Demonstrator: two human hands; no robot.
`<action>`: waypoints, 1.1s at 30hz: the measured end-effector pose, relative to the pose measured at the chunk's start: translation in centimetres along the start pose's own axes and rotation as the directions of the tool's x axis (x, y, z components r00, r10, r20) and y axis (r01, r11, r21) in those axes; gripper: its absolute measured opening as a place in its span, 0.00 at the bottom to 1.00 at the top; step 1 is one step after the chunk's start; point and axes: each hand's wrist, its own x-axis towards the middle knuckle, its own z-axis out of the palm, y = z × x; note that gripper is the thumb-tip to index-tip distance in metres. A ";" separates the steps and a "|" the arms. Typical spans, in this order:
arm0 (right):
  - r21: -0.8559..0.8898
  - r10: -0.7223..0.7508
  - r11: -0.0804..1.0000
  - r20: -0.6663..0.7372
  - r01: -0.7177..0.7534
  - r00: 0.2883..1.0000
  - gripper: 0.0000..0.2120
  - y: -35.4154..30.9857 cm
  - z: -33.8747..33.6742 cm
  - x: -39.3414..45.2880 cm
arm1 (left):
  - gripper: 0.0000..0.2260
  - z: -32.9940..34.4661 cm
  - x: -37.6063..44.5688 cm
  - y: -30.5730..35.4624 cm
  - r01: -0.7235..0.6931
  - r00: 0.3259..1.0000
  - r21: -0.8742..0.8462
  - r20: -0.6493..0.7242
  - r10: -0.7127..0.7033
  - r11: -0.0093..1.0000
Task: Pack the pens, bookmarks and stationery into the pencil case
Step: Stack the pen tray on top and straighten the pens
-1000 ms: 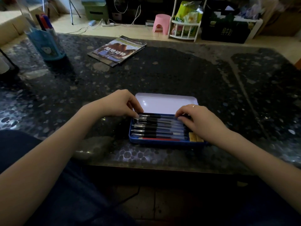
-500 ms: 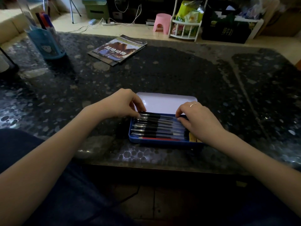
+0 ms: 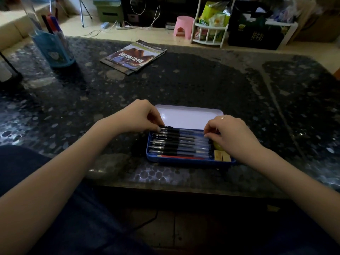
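A blue tin pencil case lies open near the table's front edge, its pale lid tipped back. Several black pens lie side by side in it, with a red pencil along the front wall and tan pieces at the right end. My left hand pinches the left end of the rearmost pen. My right hand pinches the right end of the same pen and covers that corner of the case.
A magazine lies at the back centre of the dark speckled table. A blue pen holder with markers stands back left. A pink stool and a white rack are on the floor beyond.
Both hands have shifted slightly toward the case's back edge, fingers closing on the ends of the rearmost pen. The case has not moved.
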 end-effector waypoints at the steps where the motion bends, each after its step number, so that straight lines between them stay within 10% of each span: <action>1: -0.031 0.005 1.000 0.019 -0.005 1.000 0.05 0.0 0.0 0.0 | 0.07 0.0 0.0 0.0 0.004 1.000 0.001 0.001 -0.004 1.000; 17: -0.035 -0.023 0.999 0.004 0.023 1.000 0.05 -0.3 0.0 -0.6 | 0.09 -0.9 -0.1 0.0 0.022 1.000 -0.016 0.022 -0.022 1.000; 33: 0.324 0.088 0.942 0.012 -0.087 0.996 0.04 -0.2 0.5 -0.3 | 0.08 -0.6 -0.2 0.0 -0.062 0.998 0.049 0.006 0.062 0.997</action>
